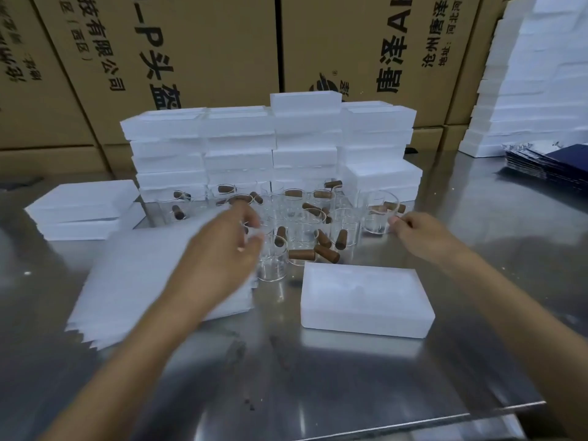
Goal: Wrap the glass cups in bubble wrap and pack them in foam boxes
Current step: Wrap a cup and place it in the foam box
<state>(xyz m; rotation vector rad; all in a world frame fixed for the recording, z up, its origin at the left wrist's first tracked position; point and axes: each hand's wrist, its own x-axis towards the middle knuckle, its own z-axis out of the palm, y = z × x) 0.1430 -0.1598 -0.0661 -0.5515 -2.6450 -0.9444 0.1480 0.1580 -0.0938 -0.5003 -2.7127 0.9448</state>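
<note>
Brown printed cardboard cartons (197, 52) form back wall. Reflective steel table (318, 377) carries everything. White foam boxes (270, 148) stacked at rear centre. Stack of white bubble-wrap sheets (143, 281) lies front left. Single closed white foam box (366, 297) sits front centre. Clear glass cups with brown wooden handles (302, 218) cluster between stack and single box. Left hand (222, 249) above cups, blurred, fingers spread, holding nothing. Right hand (420, 230) pinches rightmost cup (378, 214).
</note>
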